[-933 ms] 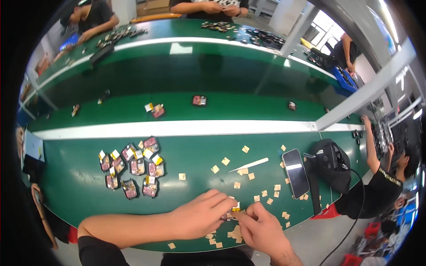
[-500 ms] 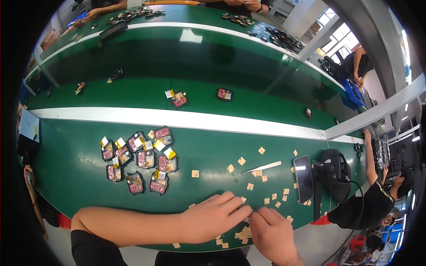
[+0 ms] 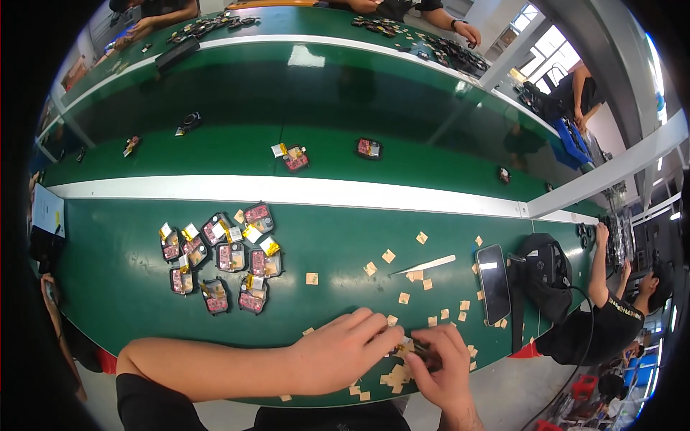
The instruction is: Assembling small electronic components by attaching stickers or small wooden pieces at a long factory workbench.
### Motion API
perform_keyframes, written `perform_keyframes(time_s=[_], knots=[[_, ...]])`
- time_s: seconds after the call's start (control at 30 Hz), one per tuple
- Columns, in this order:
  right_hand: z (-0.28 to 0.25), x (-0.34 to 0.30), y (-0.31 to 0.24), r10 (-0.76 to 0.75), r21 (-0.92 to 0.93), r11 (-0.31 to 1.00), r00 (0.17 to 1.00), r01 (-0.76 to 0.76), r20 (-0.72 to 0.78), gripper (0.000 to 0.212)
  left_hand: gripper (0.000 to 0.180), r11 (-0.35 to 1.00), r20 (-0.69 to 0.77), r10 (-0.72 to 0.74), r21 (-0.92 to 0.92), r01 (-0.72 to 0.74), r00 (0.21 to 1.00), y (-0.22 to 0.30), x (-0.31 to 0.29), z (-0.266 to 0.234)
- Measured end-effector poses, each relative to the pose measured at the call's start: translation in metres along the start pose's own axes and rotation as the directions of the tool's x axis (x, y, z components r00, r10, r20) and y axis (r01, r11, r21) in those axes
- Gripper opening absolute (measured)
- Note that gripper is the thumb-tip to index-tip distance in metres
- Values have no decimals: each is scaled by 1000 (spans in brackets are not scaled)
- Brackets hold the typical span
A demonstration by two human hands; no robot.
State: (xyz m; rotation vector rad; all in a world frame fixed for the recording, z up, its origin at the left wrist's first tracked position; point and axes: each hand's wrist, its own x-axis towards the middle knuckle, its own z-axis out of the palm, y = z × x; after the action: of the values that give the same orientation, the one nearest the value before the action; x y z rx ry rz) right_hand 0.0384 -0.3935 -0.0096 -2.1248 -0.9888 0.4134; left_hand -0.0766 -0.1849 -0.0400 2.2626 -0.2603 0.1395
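Note:
My left hand (image 3: 348, 353) is closed, its fingertips gripping a small electronic unit (image 3: 404, 348). A tan patch and dark edges show on that unit; the rest is covered by my fingers. From the other side my right hand (image 3: 444, 365) curls around its right edge, thumb near and fingers far. Just below lies a heap of tan square stickers (image 3: 394, 376), with more scattered over the green table (image 3: 338, 233). White tweezers (image 3: 425, 265) lie beyond my hands. To the left sits a group of open black device casings (image 3: 231, 256) with pink boards and silver-yellow batteries.
A phone (image 3: 492, 284) and a black bag (image 3: 543, 276) with a cable lie at the right. A white rail (image 3: 287, 194) crosses behind the work area. Beyond it a green belt surface (image 3: 237, 154) carries several units. People work at the far side and right.
My right hand's thumb and fingers have spread from a pinch, and the unit between my hands shows more. The left hand has barely moved. Across the table, a person's arm has reached out.

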Motion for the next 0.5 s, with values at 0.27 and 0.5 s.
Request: perform_keyframes(time_s=[0.27,0.5], knots=[[11,11,6,-62,27,998,998,61,30,29,44,999,57,30,33,-32,998,-7,0,-4],[7,11,-2,74,84,993,995,-79,64,26,38,983,121,121,123,-136,985,-11,0,-8]])
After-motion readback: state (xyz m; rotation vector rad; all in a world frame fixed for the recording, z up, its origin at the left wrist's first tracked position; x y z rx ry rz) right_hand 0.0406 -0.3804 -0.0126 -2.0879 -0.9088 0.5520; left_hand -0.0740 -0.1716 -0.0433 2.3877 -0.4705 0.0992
